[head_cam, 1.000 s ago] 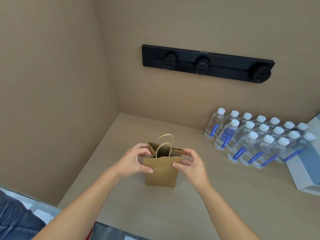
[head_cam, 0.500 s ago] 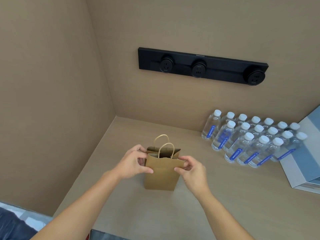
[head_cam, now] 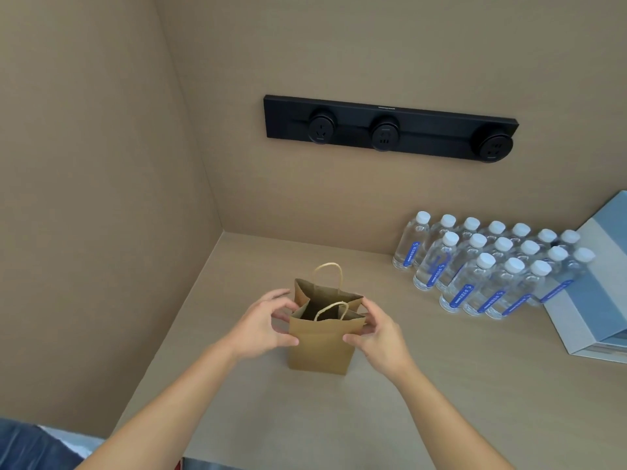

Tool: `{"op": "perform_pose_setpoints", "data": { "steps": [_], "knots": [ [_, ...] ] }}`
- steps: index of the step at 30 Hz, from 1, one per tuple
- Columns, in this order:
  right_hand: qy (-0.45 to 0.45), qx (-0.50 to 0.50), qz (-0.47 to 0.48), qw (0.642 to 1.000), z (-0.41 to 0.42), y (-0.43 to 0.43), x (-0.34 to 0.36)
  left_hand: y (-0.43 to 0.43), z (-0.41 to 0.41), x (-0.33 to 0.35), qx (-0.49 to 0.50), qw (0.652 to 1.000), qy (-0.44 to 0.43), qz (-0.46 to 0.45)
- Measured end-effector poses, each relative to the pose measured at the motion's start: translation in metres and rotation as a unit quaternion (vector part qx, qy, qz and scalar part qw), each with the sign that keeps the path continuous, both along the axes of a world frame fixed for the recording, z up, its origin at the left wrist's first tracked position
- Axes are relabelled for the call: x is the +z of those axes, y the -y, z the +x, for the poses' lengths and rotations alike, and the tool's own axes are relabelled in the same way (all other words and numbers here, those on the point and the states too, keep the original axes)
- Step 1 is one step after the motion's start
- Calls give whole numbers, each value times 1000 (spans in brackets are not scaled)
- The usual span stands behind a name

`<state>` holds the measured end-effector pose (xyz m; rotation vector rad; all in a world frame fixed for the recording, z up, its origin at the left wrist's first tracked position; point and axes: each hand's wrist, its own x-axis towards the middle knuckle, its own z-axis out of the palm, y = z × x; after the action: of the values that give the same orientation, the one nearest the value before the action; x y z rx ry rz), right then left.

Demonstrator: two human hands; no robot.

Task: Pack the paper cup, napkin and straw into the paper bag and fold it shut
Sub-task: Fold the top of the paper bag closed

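Observation:
A small brown paper bag (head_cam: 319, 351) with twisted paper handles stands upright on the tan counter, its mouth spread wide. My left hand (head_cam: 261, 329) grips the bag's left top edge, thumb on the front panel. My right hand (head_cam: 380, 332) pinches the right top edge the same way. The inside of the bag looks dark; I cannot tell what is in it. No paper cup, napkin or straw shows anywhere in view.
Several water bottles (head_cam: 481, 266) with white caps stand grouped at the back right. A grey-blue box (head_cam: 597, 300) lies at the right edge. A black socket strip (head_cam: 386, 128) hangs on the back wall. A tan side wall (head_cam: 101, 198) closes off the left.
The bag's mouth has been pulled wider open than half a second ago. Both hands stay on its top edges.

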<state>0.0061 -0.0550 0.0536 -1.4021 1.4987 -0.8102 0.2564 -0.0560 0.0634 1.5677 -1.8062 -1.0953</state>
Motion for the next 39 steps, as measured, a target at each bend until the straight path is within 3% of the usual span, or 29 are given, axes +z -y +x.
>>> {"op": "perform_pose_setpoints", "data": {
  "steps": [16, 27, 39],
  "knots": [
    [10, 11, 3, 1000, 8, -7, -1, -21, -19, -16, 129, 992, 1, 4],
    [2, 19, 0, 1000, 7, -8, 3, -21, -16, -7, 83, 996, 41, 5],
    [-51, 26, -12, 998, 5, -9, 2, -22, -32, -5, 99, 995, -5, -17]
  ]
}}
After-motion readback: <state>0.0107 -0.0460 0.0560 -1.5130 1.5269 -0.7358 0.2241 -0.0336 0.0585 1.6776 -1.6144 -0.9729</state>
